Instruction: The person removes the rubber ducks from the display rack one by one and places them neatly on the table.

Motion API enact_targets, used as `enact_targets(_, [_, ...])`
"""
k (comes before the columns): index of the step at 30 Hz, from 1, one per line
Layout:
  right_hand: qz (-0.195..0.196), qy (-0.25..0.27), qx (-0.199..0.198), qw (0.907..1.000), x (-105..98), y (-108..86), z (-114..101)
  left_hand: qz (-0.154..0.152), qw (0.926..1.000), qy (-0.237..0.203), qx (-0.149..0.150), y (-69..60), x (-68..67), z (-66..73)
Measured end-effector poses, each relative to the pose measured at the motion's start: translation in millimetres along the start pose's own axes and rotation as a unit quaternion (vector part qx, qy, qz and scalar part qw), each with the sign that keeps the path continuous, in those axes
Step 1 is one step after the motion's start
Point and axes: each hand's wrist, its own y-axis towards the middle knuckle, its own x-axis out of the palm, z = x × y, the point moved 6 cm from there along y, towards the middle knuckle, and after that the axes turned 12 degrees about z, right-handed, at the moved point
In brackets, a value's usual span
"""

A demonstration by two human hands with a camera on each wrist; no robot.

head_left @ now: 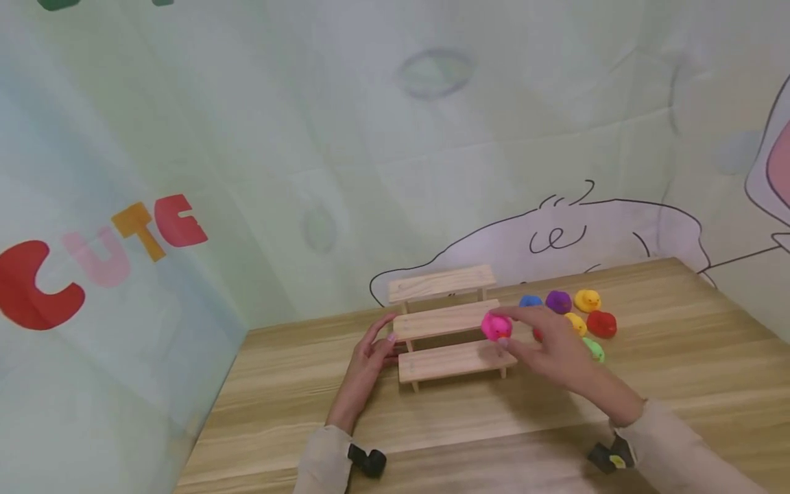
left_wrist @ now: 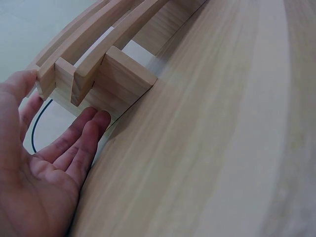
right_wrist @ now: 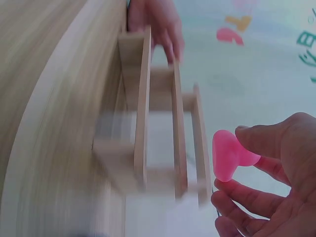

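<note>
A three-step wooden stand (head_left: 444, 322) sits on the table by the wall. My left hand (head_left: 365, 360) is at its left end, thumb and index finger gripping the end of the middle step. In the left wrist view, the other fingers (left_wrist: 81, 143) extend low beside the stand's side panel (left_wrist: 118, 81). My right hand (head_left: 555, 350) pinches a pink rubber duck (head_left: 496, 327) between thumb and fingertips, over the right end of the steps. The right wrist view shows the pink duck (right_wrist: 227, 154) apart from the planks (right_wrist: 177, 133). No duck stands on the visible steps.
Right of the stand, partly behind my right hand, several rubber ducks are grouped: blue (head_left: 529, 301), purple (head_left: 558, 302), yellow (head_left: 588, 300), red (head_left: 601, 324) and green (head_left: 595, 350). A printed cloth backdrop (head_left: 345, 137) rises along the table's back and left edges.
</note>
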Motion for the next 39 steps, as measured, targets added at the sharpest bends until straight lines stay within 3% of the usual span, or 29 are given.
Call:
enact_targets(3, [0.018,-0.030,0.015,0.9993,-24,-5.0,17,0.002,1.0000,-0.001,0.000,-0.1,-1.1,-0.3])
enact_targets(10, [-0.007,-0.070,0.133,0.9886,-67,-29.7,61,0.000,1.0000,-0.006,-0.003,1.9,-3.8,0.4])
enact_targets(14, [-0.005,-0.101,0.146,0.9841,-80,-40.6,78,0.004,1.0000,-0.004,-0.003,1.7,-6.2,0.9])
enact_targets(21, [-0.021,-0.127,0.159,0.9789,-90,-52.3,99,0.009,1.0000,0.001,-0.005,1.1,-7.5,0.8])
enact_targets(28, [-0.067,-0.120,0.215,0.9670,-95,-64.0,120,0.009,0.9999,0.006,-0.006,0.9,-8.2,0.2])
enact_targets(39, [-0.126,-0.118,0.221,0.9599,-89,-74.8,132,0.009,0.9999,0.005,-0.006,0.9,-9.2,0.3])
